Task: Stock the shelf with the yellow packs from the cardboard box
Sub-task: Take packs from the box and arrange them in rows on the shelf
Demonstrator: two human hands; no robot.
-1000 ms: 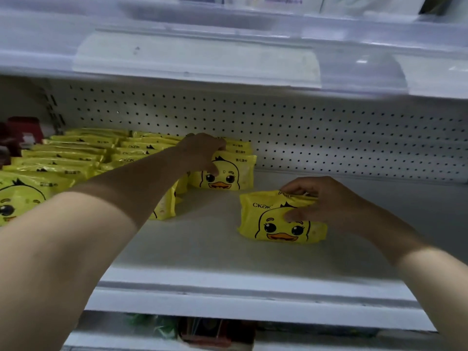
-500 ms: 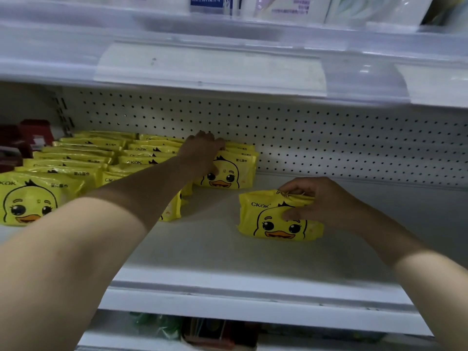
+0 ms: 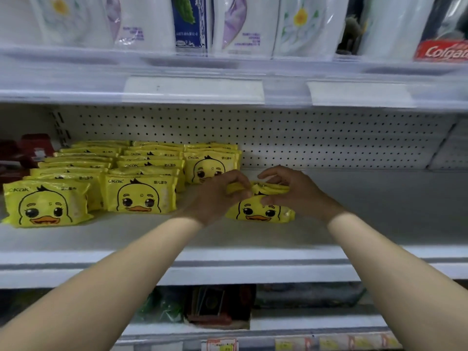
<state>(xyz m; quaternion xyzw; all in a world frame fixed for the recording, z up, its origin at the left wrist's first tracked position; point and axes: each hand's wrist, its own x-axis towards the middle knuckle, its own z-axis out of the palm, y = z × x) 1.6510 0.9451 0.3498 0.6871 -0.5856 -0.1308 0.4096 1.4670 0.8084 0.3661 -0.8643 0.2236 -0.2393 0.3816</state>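
Head view, centre frame: left hand and right hand both grasp upright yellow packs on the shelf, fingers curled over the top edges, apparently squaring them. Stocked rows stand just left, the only crowding. Pegboard behind; Colgate carton upper right. Cardboard box not visible.

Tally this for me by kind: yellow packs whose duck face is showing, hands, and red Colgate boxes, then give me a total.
Yellow packs with the duck face showing: 4
Hands, left hand and right hand: 2
Red Colgate box: 1
Total: 7
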